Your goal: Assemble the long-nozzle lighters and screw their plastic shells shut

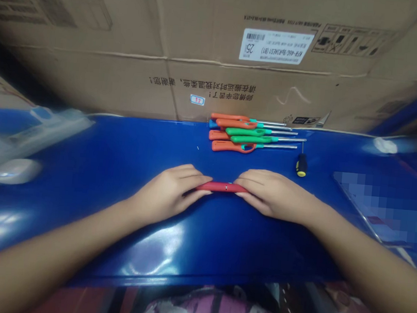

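My left hand (171,192) and my right hand (271,193) lie on the glossy blue table (120,158), fingers curled over the two ends of a flat red object (222,187) that rests between them. Only its middle strip shows; I cannot make out what it is. Beyond the hands, several screwdrivers with orange and green handles (245,135) lie side by side, shafts pointing right. A small black and yellow screwdriver (301,164) lies just right of them.
Large cardboard boxes (211,44) wall off the far edge of the table. A white rounded object (15,171) and clear plastic packaging (39,129) sit at the left. A flat blurred sheet (383,206) lies at the right. The table's near edge is at my lap.
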`<state>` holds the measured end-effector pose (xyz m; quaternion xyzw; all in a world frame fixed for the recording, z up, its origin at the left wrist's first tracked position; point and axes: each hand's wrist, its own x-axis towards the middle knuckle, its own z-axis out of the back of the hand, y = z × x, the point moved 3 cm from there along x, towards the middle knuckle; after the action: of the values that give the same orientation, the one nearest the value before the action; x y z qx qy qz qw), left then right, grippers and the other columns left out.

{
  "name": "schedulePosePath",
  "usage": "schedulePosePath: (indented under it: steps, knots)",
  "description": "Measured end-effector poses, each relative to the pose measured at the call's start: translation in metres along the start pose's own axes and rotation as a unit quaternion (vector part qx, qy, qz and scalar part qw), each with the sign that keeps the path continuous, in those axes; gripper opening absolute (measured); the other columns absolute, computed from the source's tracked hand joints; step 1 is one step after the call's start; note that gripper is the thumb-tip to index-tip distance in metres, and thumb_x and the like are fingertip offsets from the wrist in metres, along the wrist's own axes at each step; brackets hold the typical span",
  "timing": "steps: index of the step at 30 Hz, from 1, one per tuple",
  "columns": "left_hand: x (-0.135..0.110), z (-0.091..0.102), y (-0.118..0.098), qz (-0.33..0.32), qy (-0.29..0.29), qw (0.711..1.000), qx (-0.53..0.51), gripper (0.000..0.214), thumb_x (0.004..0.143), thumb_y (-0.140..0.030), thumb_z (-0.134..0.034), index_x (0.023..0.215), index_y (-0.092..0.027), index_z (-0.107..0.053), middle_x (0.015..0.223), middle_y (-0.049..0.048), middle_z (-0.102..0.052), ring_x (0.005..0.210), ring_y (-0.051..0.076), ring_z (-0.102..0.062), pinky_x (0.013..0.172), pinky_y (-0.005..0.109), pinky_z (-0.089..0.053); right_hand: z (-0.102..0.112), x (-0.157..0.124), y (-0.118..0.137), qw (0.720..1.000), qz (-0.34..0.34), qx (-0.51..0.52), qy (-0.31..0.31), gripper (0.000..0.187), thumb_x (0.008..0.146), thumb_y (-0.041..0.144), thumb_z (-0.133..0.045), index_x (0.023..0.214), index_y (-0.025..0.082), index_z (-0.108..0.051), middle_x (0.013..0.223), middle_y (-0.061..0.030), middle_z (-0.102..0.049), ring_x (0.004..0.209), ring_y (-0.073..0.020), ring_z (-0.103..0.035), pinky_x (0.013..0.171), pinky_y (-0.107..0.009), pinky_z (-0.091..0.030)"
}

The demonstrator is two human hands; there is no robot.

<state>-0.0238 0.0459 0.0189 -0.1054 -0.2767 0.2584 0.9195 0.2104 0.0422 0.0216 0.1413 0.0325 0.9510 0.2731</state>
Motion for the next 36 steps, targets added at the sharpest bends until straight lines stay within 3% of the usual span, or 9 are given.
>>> schedulePosePath:
  steps: [3,8,17,21,24,27,30,33,36]
  knots:
    - [0.001,0.004,0.004,-0.001,-0.046,0.998,-0.032,0.026,0.091,-0.029,-0.069,0.113,-0.015,-0.07,0.101,0.0072,-0.076,0.091,0.018,-0.07,0.084,0.03,-0.057,0.003,-0.001,-0.004,1.0,-0.016,0.022,-0.011,0.028,0.102,0.03,-0.044,0.107,0.013,-0.066,0.1,-0.0121,-0.068,0.091,-0.0222,-0.064,0.083,-0.036,-0.053]
    - [0.001,0.011,0.005,0.014,-0.07,0.997,-0.039,0.024,0.092,-0.025,-0.068,0.113,-0.016,-0.071,0.103,0.0082,-0.077,0.091,0.019,-0.071,0.084,0.031,-0.058,0.011,-0.001,-0.011,0.996,-0.053,0.073,-0.029,0.024,0.101,0.03,-0.047,0.11,0.017,-0.065,0.104,-0.0101,-0.068,0.093,-0.0199,-0.064,0.084,-0.033,-0.052]
    - [0.001,0.02,0.002,0.036,-0.094,0.995,-0.017,0.018,0.094,-0.022,-0.062,0.11,-0.017,-0.069,0.101,0.0069,-0.076,0.091,0.018,-0.07,0.085,0.031,-0.056,0.022,-0.008,-0.018,0.987,-0.075,0.059,-0.13,0.014,0.095,0.029,-0.06,0.093,0.017,-0.065,0.083,-0.0057,-0.068,0.073,-0.0167,-0.061,0.068,-0.028,-0.048]
    - [0.0,0.016,0.003,0.071,-0.071,0.995,0.017,0.034,0.095,-0.026,-0.062,0.128,-0.018,-0.06,0.117,0.0094,-0.07,0.102,0.019,-0.068,0.091,0.031,-0.056,0.017,-0.006,-0.016,0.986,-0.096,0.064,-0.117,0.016,0.098,0.026,-0.053,0.095,0.017,-0.065,0.086,-0.0055,-0.07,0.076,-0.016,-0.064,0.07,-0.026,-0.047]
    - [0.0,0.01,0.001,0.017,-0.042,0.999,0.022,0.039,0.094,-0.027,-0.064,0.131,-0.019,-0.058,0.126,0.011,-0.064,0.116,0.02,-0.063,0.099,0.033,-0.054,0.013,-0.006,-0.016,0.987,-0.137,0.044,-0.073,0.022,0.1,0.028,-0.047,0.094,0.018,-0.065,0.087,-0.0047,-0.071,0.077,-0.0167,-0.066,0.069,-0.027,-0.045]
    - [-0.001,0.008,0.0,-0.021,-0.037,0.999,0.03,0.035,0.097,-0.023,-0.06,0.132,-0.02,-0.059,0.124,0.0103,-0.065,0.114,0.018,-0.064,0.098,0.031,-0.055,0.011,-0.006,-0.014,0.986,-0.16,0.018,-0.031,0.027,0.102,0.031,-0.043,0.091,0.019,-0.065,0.083,-0.0034,-0.071,0.072,-0.017,-0.065,0.065,-0.028,-0.043]
    - [-0.002,0.007,0.001,-0.01,-0.04,0.998,0.036,0.033,0.098,-0.027,-0.059,0.13,-0.019,-0.06,0.116,0.0093,-0.069,0.103,0.017,-0.069,0.091,0.029,-0.058,0.011,-0.005,-0.01,0.99,-0.135,0.028,-0.012,0.03,0.103,0.031,-0.038,0.1,0.018,-0.065,0.092,-0.0052,-0.073,0.08,-0.018,-0.068,0.07,-0.029,-0.046]
    - [-0.004,0.006,0.0,0.014,-0.037,0.999,0.021,0.028,0.097,-0.032,-0.06,0.12,-0.016,-0.065,0.106,0.008,-0.074,0.092,0.017,-0.072,0.083,0.026,-0.059,0.01,-0.002,-0.002,0.996,-0.085,0.025,-0.013,0.035,0.101,0.041,-0.046,0.121,0.017,-0.061,0.111,-0.0083,-0.072,0.097,-0.0208,-0.07,0.077,-0.03,-0.05]
    - [-0.004,0.005,-0.003,0.011,-0.032,0.999,-0.008,0.025,0.097,-0.033,-0.06,0.115,-0.017,-0.066,0.103,0.0071,-0.075,0.09,0.017,-0.073,0.082,0.025,-0.058,0.009,0.001,0.007,0.998,-0.048,-0.004,-0.033,0.038,0.1,0.044,-0.05,0.124,0.018,-0.062,0.109,-0.0077,-0.074,0.095,-0.0199,-0.071,0.074,-0.029,-0.051]
